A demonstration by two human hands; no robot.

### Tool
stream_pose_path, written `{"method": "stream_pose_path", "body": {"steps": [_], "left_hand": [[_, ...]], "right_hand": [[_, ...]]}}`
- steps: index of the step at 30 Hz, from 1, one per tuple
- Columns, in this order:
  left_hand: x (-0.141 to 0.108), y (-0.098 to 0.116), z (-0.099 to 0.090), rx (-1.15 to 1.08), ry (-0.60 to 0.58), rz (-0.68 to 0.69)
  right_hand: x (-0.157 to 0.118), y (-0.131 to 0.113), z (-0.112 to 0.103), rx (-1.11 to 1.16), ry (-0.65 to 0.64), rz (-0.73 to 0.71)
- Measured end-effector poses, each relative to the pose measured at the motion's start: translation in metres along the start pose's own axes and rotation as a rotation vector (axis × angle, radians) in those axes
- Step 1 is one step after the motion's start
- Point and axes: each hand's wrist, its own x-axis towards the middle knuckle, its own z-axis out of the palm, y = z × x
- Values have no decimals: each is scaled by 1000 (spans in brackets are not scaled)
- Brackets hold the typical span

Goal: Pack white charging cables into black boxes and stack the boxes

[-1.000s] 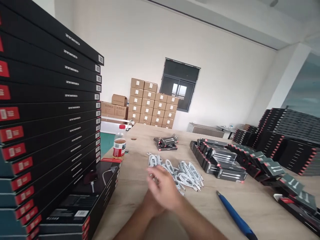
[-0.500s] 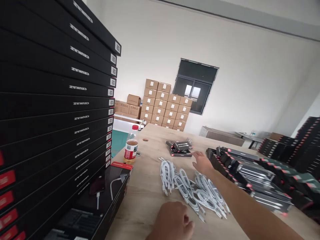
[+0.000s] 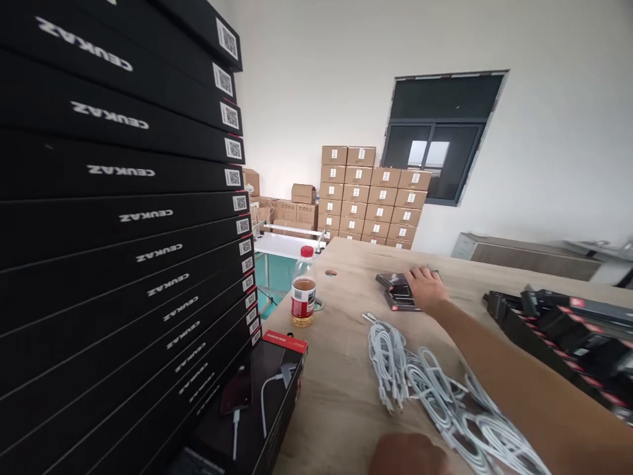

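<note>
My right hand [image 3: 426, 287] is stretched across the wooden table, its fingers curled over a small black box [image 3: 395, 282] in a little pile. Another flat black box [image 3: 401, 302] lies beneath. The hand covers much of the upper box. At the bottom edge only the back of my left hand [image 3: 408, 454] shows; its fingers are out of sight. Between the hands lie coiled white charging cables [image 3: 388, 356] in loose bundles, some partly behind my right forearm.
A tall stack of black CEUKAZ boxes [image 3: 148, 218] rises on the left, with a picture-printed box [image 3: 277, 402] beside it. A red-capped bottle [image 3: 303, 293] stands near the table's left edge. Black boxes [image 3: 558, 323] crowd the right; brown cartons [image 3: 368, 198] stand by the wall.
My right hand has moved forward from beside the small black boxes onto them. My left hand sits lower in view. The view has swung left, shifting the scene rightward.
</note>
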Motion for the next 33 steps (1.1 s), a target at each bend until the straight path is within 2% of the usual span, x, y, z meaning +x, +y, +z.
{"method": "stream_pose_path", "body": {"steps": [3, 5, 6, 8, 9, 11, 13, 14, 16, 17, 20, 22, 24, 27, 30, 33], "left_hand": [[-25, 8, -18, -159, 227, 33], [-38, 12, -23, -368, 362, 131], [-43, 15, -23, -508, 414, 189], [-49, 26, -19, -862, 454, 292], [-51, 32, -16, -1062, 432, 322], [-56, 46, -11, -1439, 298, 281], [-64, 53, -11, -1666, 134, 157], [-68, 54, -14, -1693, 91, 128], [-76, 50, -23, -1699, 43, 136], [-80, 46, -28, -1702, 14, 144], [-86, 34, -42, -1691, -98, 126], [-89, 29, -47, -1676, -133, 102], [-90, 27, -51, -1667, -138, 81], [-90, 27, -56, -1670, -127, 62], [-88, 30, -58, -1697, -102, 73], [-86, 33, -59, -1729, -86, 91]], "right_hand": [[-60, -3, -47, 74, 239, 61], [-122, -19, -70, 501, 534, 103], [-158, -31, -75, 718, 605, 126], [-229, -60, -74, 987, 621, 190], [-262, -75, -68, 1067, 637, 201], [-316, -97, -57, 1127, 634, 158], [-354, -97, -51, 1002, 539, 107], [-369, -88, -51, 876, 471, 92], [-394, -53, -59, 552, 344, 134], [-405, -31, -64, 384, 302, 202], [-431, 30, -78, -4, 237, 509], [-442, 54, -80, -107, 162, 694], [-447, 62, -79, -98, 50, 811], [-447, 59, -79, -42, -68, 813], [-445, 55, -84, -21, -71, 767], [-444, 56, -86, 23, -20, 777]]}}
